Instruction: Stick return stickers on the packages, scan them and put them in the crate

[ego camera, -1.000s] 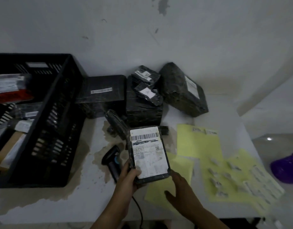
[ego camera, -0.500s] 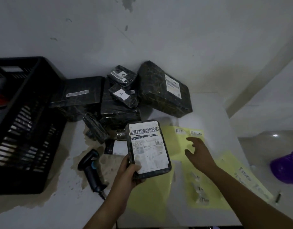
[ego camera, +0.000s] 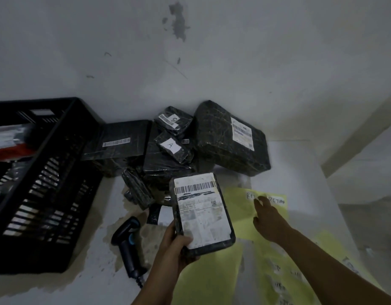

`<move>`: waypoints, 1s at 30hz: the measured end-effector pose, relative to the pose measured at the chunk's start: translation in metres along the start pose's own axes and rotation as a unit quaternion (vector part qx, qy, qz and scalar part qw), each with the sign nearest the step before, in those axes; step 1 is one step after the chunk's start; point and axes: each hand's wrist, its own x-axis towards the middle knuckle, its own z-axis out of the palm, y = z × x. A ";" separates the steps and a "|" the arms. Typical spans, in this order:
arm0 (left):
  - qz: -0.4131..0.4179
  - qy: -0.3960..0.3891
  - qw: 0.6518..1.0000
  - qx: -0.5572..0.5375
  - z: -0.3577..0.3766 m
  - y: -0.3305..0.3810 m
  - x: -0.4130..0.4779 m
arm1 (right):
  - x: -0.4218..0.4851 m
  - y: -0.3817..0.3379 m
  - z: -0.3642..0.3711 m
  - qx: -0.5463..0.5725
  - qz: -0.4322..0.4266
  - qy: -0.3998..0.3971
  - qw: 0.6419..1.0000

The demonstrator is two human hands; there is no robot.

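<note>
L hand (ego camera: 179,245) grips a black package (ego camera: 203,216) by its lower-left corner, thumb curled over the front, fingers behind. The pkg is held up off the table (ego camera: 300,168), label side to the camera, top leaning a bit left. A white shipping label covers most of its face, w/ a barcode across the top. R hand (ego camera: 269,221) reaches fwd over a yellow sticker sheet (ego camera: 236,208), fingers stretched out, tips at the top row where handwritten "RETURN" stickers (ego camera: 277,200) sit. The tips are blurred, so can't tell if it's pinching one or just touching. The held pkg is just left of that sheet and overlaps its left edge in view. More yellow sheets (ego camera: 207,282) lie nearer the person, under both forearms, the right one w/ small written stickers. A black handheld scanner (ego camera: 128,245) lies on the table left of the L hand, cable trailing toward the near edge. A black slatted crate (ego camera: 47,194) stands at far left, well apart from the held pkg; a red-and-white parcel (ego camera: 11,146) shows inside. Behind the held pkg, against the wall, is a pile (ego camera: 168,164) of black-wrapped pkgs: a big bundle (ego camera: 218,139) w/ a white label on the right, a small packet (ego camera: 171,146) marked "A" on the middle stack, and a thin box (ego camera: 119,142) w/ a barcode strip next to the crate. The tabletop has brown stains near the scanner.
</note>
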 end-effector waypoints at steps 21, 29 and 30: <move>-0.003 -0.010 1.000 -0.016 -0.020 0.019 -0.009 | -0.103 -0.139 -0.100 0.510 -0.024 0.238 0.826; 0.013 -0.058 0.998 0.010 -0.041 0.039 -0.012 | -0.138 -0.220 -0.096 0.347 -0.097 0.220 0.907; 0.014 -0.058 0.998 0.005 -0.044 0.042 -0.014 | -0.137 -0.225 -0.094 0.317 -0.105 0.224 0.916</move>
